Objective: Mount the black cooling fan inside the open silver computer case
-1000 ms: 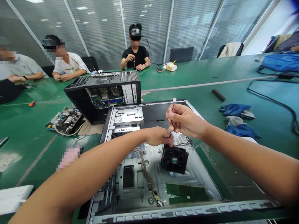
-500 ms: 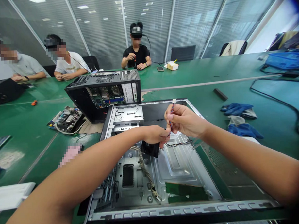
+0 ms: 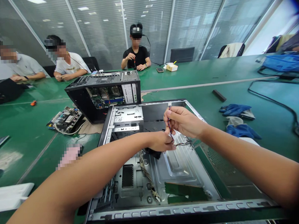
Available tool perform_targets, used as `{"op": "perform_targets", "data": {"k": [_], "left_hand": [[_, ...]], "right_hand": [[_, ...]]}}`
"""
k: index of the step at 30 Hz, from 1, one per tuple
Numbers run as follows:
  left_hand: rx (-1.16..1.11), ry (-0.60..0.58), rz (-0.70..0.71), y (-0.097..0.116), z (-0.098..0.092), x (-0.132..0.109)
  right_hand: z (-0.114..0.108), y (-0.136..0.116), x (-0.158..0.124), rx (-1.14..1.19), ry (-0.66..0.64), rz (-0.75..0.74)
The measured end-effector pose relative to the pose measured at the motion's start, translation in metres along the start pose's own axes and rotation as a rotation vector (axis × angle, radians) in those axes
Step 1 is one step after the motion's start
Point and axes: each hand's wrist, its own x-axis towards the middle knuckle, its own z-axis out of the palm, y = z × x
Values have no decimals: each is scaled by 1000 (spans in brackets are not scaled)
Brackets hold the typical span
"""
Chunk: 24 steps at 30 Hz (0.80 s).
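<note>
Above an open computer case (image 3: 177, 161) lying on its side, both my hands are closed on a thin twisted cable (image 3: 169, 126) of red, blue and dark wires. My right hand (image 3: 182, 120) pinches it near its small white plug (image 3: 169, 104), which sticks up past the fingers. Lower down, my left hand (image 3: 162, 141) grips the same cable. A black part (image 3: 154, 153), its kind partly hidden, shows under the left hand. Inside the case lie a bundle of beige wires (image 3: 148, 174) and green memory sticks (image 3: 186, 190).
A second computer case (image 3: 102, 90) stands upright behind. A motherboard (image 3: 66, 119) lies to the left. Blue gloves (image 3: 240, 126), a dark bar (image 3: 219, 95), a black cord (image 3: 274, 98) and a blue basket (image 3: 282, 61) are on the right. Several people sit across the green table.
Both hands have shifted slightly: the white plug is lower and a little to the left. My left hand has moved down and right, covering more of the black part.
</note>
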Motion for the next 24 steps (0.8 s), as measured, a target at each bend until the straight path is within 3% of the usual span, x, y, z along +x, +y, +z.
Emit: {"op": "perform_targets", "data": {"k": [3, 7, 9, 12, 18, 24], "left_hand": [[183, -73, 29, 4, 1, -2], [314, 24, 91, 3, 6, -2], [361, 41, -12, 2, 9, -2], [380, -52, -172, 2, 10, -3], [467, -63, -228, -2, 8, -5], [404, -57, -191, -7, 0, -6]], "right_hand": [[1, 1, -1, -23, -30, 36], [1, 4, -1, -62, -105, 95], [0, 6, -1, -98, -131, 104], [-3, 7, 0, -166, -134, 71], [-6, 8, 3, -262, -160, 33], [-5, 8, 5, -313, -15, -56]]}}
